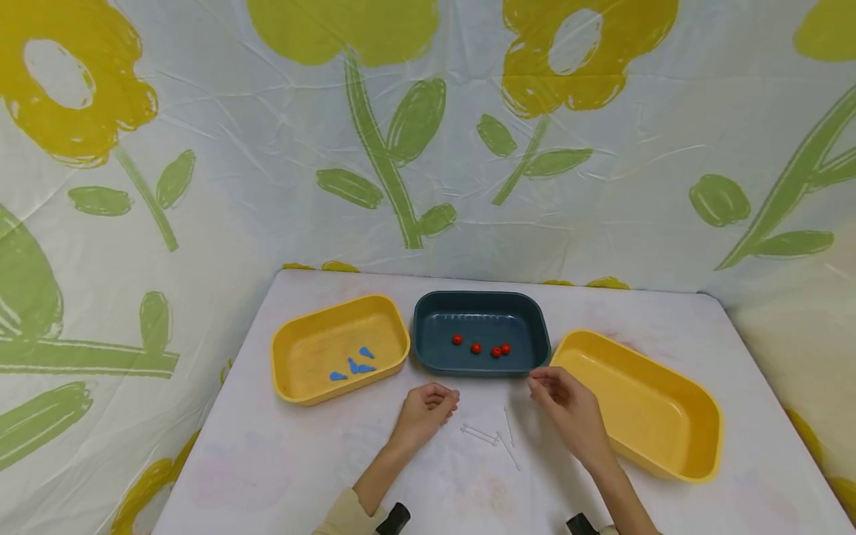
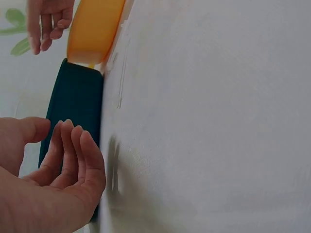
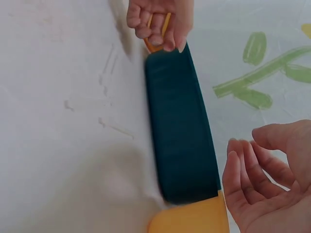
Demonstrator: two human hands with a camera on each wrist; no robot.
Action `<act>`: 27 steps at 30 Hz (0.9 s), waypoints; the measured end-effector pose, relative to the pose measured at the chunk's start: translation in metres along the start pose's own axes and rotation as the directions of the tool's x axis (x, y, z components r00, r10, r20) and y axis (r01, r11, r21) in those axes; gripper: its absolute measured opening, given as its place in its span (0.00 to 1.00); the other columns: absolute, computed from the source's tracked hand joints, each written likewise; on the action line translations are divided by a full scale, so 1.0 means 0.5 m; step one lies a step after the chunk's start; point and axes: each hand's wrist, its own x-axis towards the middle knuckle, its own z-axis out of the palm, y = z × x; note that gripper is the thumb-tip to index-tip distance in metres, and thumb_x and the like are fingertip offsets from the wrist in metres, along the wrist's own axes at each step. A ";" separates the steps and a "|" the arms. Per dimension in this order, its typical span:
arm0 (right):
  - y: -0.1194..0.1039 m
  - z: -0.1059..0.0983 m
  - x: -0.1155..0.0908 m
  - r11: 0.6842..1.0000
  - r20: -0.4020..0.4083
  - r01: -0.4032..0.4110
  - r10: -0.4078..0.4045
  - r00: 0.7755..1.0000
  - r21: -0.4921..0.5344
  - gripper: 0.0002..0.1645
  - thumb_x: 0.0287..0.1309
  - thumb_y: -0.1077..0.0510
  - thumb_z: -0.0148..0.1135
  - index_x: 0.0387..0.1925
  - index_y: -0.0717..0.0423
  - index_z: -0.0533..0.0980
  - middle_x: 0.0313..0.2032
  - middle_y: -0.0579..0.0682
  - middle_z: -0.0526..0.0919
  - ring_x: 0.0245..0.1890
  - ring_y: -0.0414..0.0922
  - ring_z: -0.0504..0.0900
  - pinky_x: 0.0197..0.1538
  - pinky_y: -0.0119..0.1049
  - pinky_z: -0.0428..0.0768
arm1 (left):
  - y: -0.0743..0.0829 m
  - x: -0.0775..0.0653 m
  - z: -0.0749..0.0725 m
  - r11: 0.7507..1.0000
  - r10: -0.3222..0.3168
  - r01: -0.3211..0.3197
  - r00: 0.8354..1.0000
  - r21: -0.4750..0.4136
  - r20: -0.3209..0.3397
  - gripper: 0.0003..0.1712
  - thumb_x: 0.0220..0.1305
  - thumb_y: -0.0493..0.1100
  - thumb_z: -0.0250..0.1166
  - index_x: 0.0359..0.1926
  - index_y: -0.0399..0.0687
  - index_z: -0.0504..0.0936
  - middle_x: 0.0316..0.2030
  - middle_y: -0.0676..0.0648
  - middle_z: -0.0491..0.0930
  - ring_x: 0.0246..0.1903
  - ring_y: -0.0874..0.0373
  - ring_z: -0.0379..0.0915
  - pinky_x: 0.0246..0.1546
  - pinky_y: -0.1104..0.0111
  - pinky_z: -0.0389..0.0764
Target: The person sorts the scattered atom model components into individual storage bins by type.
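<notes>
My left hand hovers over the table in front of the teal basin, its fingers loosely bent and nothing held. Near the basin's right front corner is my right hand, fingers slightly bent; the right wrist view shows a gap between thumb and fingertips, with nothing between them. Several thin white sticks with small knobbed ends lie on the table between both hands. Several small red balls sit inside the teal basin. Blue drop-shaped pieces lie in the left yellow basin.
A second yellow basin stands at the right, angled and close to the teal basin. White cloth covers the table. Behind it hangs a flower-printed curtain.
</notes>
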 end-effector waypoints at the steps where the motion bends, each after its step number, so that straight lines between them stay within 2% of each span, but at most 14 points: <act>1: -0.001 -0.001 -0.006 1.000 -0.007 -0.001 0.001 1.000 0.006 0.11 0.69 0.58 0.67 0.48 0.60 0.81 0.38 0.51 0.86 0.35 0.42 0.83 0.44 0.20 0.80 | -0.001 0.000 0.002 0.999 0.022 -0.022 1.000 0.034 0.010 0.11 0.69 0.43 0.69 0.38 0.37 0.86 0.30 0.48 0.85 0.29 0.61 0.79 0.32 0.75 0.81; 4: -0.002 -0.005 -0.022 0.999 -0.030 0.006 -0.005 1.000 0.035 0.10 0.67 0.60 0.68 0.47 0.60 0.82 0.38 0.50 0.86 0.34 0.42 0.84 0.43 0.21 0.81 | -0.002 -0.002 0.008 0.990 0.082 -0.085 0.996 0.115 0.037 0.10 0.69 0.44 0.69 0.38 0.40 0.87 0.30 0.51 0.84 0.30 0.63 0.78 0.35 0.74 0.80; 8: 0.004 -0.012 -0.043 0.997 -0.051 0.004 -0.001 0.999 0.072 0.09 0.66 0.64 0.68 0.47 0.63 0.81 0.38 0.55 0.86 0.34 0.42 0.84 0.42 0.23 0.82 | 0.000 -0.004 0.018 0.974 0.119 -0.128 0.991 0.186 0.059 0.09 0.68 0.45 0.70 0.36 0.43 0.87 0.29 0.54 0.84 0.31 0.64 0.77 0.37 0.72 0.80; 12: 0.015 -0.019 -0.066 0.997 -0.042 -0.062 0.064 0.997 0.047 0.10 0.69 0.61 0.66 0.48 0.63 0.80 0.37 0.58 0.86 0.33 0.44 0.84 0.40 0.26 0.83 | 0.007 -0.005 0.025 0.962 0.117 -0.133 0.990 0.238 0.078 0.07 0.67 0.45 0.71 0.35 0.47 0.87 0.29 0.56 0.82 0.32 0.64 0.76 0.39 0.72 0.80; 17: 0.018 -0.026 -0.091 0.987 -0.039 -0.159 0.160 0.986 0.029 0.13 0.71 0.57 0.64 0.51 0.62 0.80 0.38 0.58 0.86 0.34 0.49 0.84 0.39 0.28 0.83 | 0.009 -0.005 0.031 0.947 0.135 -0.167 0.982 0.274 0.131 0.05 0.66 0.43 0.72 0.35 0.47 0.86 0.29 0.57 0.82 0.32 0.65 0.76 0.39 0.72 0.80; 22: 0.019 -0.030 -0.114 0.969 -0.063 -0.246 0.248 0.967 0.040 0.15 0.71 0.55 0.64 0.51 0.61 0.80 0.40 0.58 0.86 0.34 0.45 0.84 0.39 0.28 0.83 | 0.001 0.000 0.037 0.926 0.170 -0.225 0.966 0.304 0.195 0.04 0.65 0.42 0.72 0.36 0.48 0.86 0.30 0.57 0.81 0.32 0.67 0.76 0.38 0.72 0.80; 27: 0.040 -0.034 -0.138 0.950 -0.079 -0.307 0.311 0.947 0.053 0.16 0.71 0.54 0.65 0.52 0.61 0.80 0.41 0.56 0.87 0.34 0.43 0.85 0.38 0.30 0.84 | -0.005 0.002 0.043 0.885 0.221 -0.303 0.942 0.354 0.254 0.03 0.66 0.40 0.72 0.38 0.46 0.87 0.32 0.58 0.81 0.33 0.68 0.75 0.40 0.71 0.80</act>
